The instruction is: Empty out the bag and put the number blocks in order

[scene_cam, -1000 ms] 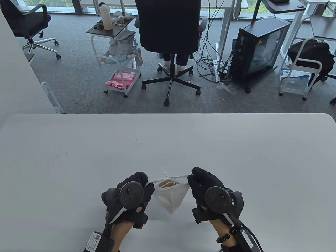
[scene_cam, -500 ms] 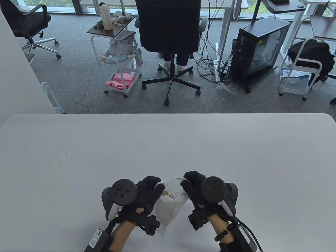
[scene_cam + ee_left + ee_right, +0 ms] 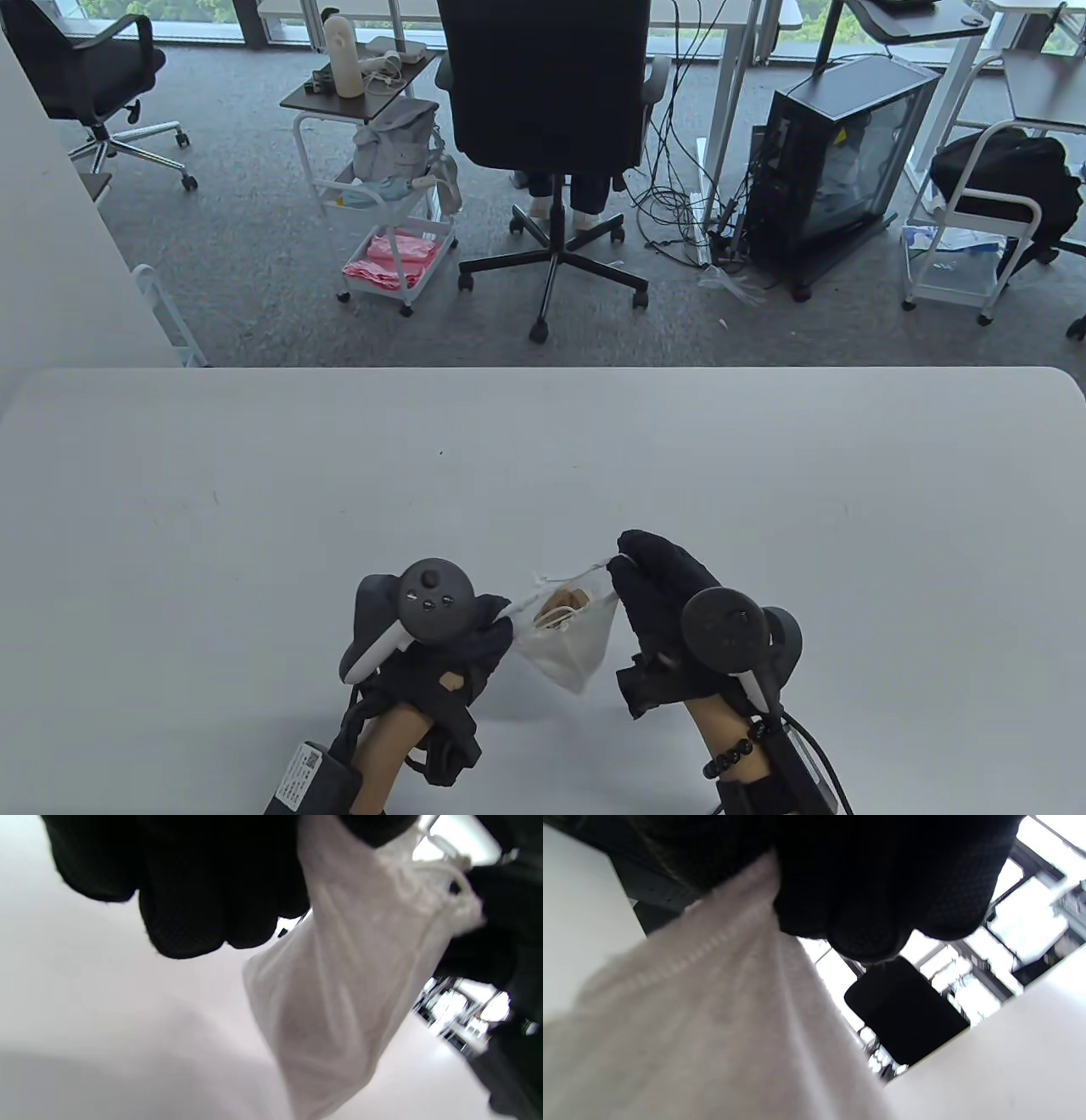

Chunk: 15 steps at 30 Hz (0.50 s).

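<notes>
A small white drawstring bag [image 3: 570,647] hangs between my two hands just above the white table [image 3: 254,526], near its front edge. My left hand [image 3: 475,635] grips the bag's left rim. My right hand [image 3: 638,570] pinches the right rim and holds it higher. The mouth is pulled open and tan wooden blocks [image 3: 560,606] show inside. In the left wrist view the bag [image 3: 339,993] hangs below my curled fingers [image 3: 186,899]. In the right wrist view the cloth [image 3: 691,1027] fills the lower left under my fingers [image 3: 874,899].
The table's far edge [image 3: 543,368] runs across the middle of the view. Beyond it on the carpet stand a black office chair [image 3: 547,110], a white cart [image 3: 382,212] and a black computer case [image 3: 836,161].
The hands drew together with the bag bunched, then pulled apart again. The right hand has risen and the bag's mouth is stretched open on a slant.
</notes>
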Available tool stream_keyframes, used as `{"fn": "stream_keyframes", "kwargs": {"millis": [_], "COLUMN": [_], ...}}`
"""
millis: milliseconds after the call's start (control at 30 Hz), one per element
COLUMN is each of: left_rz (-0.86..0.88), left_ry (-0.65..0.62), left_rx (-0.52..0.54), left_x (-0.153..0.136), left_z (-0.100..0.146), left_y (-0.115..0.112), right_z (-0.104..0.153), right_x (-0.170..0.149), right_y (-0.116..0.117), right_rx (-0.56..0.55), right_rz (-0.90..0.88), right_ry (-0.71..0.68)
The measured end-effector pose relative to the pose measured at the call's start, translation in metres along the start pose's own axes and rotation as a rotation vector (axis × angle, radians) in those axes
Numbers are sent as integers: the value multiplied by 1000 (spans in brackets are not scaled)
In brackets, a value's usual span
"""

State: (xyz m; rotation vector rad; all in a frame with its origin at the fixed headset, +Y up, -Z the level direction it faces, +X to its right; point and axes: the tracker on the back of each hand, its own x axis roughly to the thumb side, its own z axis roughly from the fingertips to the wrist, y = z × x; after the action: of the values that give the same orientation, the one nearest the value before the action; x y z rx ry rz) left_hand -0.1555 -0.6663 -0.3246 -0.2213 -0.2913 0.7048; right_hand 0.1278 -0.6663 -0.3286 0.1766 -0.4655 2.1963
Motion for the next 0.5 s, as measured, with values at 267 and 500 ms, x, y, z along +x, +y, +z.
{"fn": "stream_keyframes", "kwargs": {"millis": [267,500], "left_rz": [685,994], "left_ry": [-148,-324], "left_rx": [14,-168], "left_x": [-27,-22], "left_z": [-21,-39], "left_y": [7,-4], "right_z": [-8,2], "right_x": [-74,-92], "right_y": [45,92], "right_rx": [479,860], "right_rz": [-715,-1306], "right_ry": [353,341]}}
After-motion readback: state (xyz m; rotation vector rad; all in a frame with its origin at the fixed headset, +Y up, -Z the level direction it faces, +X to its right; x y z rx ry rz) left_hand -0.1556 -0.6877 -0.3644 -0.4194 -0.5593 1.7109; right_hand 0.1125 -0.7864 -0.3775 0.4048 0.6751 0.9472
